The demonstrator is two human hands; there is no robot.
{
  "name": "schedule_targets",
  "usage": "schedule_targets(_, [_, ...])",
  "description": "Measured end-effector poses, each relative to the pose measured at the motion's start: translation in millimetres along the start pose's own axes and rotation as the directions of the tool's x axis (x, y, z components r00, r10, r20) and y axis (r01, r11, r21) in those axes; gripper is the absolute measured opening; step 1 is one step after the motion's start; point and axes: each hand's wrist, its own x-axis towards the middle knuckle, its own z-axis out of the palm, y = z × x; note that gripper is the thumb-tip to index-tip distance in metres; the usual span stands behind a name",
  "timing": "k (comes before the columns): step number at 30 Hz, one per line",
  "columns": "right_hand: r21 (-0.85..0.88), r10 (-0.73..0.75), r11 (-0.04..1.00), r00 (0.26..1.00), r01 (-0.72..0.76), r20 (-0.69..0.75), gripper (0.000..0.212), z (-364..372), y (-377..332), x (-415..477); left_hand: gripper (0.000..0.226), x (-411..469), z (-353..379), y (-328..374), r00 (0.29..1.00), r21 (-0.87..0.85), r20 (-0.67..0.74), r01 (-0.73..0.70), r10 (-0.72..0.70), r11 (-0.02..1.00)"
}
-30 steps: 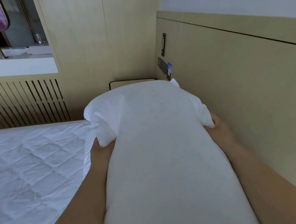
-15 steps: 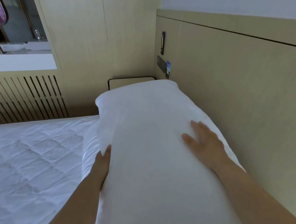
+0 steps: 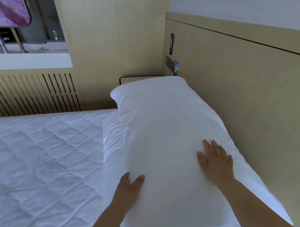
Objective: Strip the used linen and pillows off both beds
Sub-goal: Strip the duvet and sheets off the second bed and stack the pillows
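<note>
We have the pillow (image 3: 159,127) atop a second pillow (image 3: 112,138) along the right-hand headboard (image 3: 259,97), our right hand (image 3: 215,161) flat, fingers spread, likely steadying it, while our left hand (image 3: 130,184) cups its left edge, its fingers too hidden to tell any grip.

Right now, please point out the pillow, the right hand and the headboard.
pillow (image 3: 158,123), head view, middle of its top face.
right hand (image 3: 215,160), head view, back of the hand.
headboard (image 3: 250,98), head view, bare wood panel.
</note>
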Motion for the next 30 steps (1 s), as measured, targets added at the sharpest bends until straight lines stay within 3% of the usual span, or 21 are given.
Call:
schedule_targets(3, [0.171, -0.114, 0.976, 0.983, 0.138, -0.143, 0.053, 2, -21, -26, 0.063, -25, -23, -22, 0.999, 0.046, 0.003, -0.033, 0.033, 0.998])
schedule_targets(6, [0.325, -0.308, 0.872, 0.926, 0.367, -0.218, 0.046, 14, -59, -54, 0.051, -54, -46, -58, 0.995, 0.140, -0.066, -0.064, 0.074, 0.988])
schedule_targets(9, [0.368, -0.483, 0.767, 0.851, 0.525, -0.208, 0.048, 41, -97, -83, 0.018, -98, -73, -103, 0.976, 0.094, -0.215, -0.011, 0.031, 0.996])
schedule_targets(11, [0.403, -0.522, 0.718, 0.822, 0.568, -0.227, 0.035, 63, -127, -100, 0.024, -134, -99, -132, 0.943, 0.067, -0.333, 0.013, 0.010, 0.998])
schedule_targets(14, [0.526, -0.634, 0.638, 0.771, 0.562, -0.055, 0.026, 98, -188, -143, 0.032, -198, -150, -179, 0.827, -0.027, -0.553, 0.100, -0.098, 0.995])
schedule_targets(17, [0.590, -0.827, 0.504, 0.550, 0.631, 0.118, 0.027, 130, -250, -213, 0.030, -266, -196, -224, 0.629, -0.106, -0.750, 0.190, -0.204, 0.976])
schedule_targets(20, [0.630, -0.916, 0.400, 0.322, 0.666, 0.241, 0.022, 155, -297, -292, 0.018, -329, -225, -268, 0.464, -0.236, -0.826, 0.233, -0.321, 0.943])
schedule_targets(26, [0.665, -0.933, 0.286, 0.043, 0.689, 0.356, 0.028, 201, -368, -463, 0.028, -446, -270, -352, 0.247, -0.479, -0.807, 0.259, -0.537, 0.839])
schedule_targets(30, [0.685, -0.897, 0.196, -0.154, 0.702, 0.414, 0.025, 233, -396, -582, 0.033, -527, -297, -408, 0.139, -0.550, -0.776, 0.328, -0.615, 0.768])
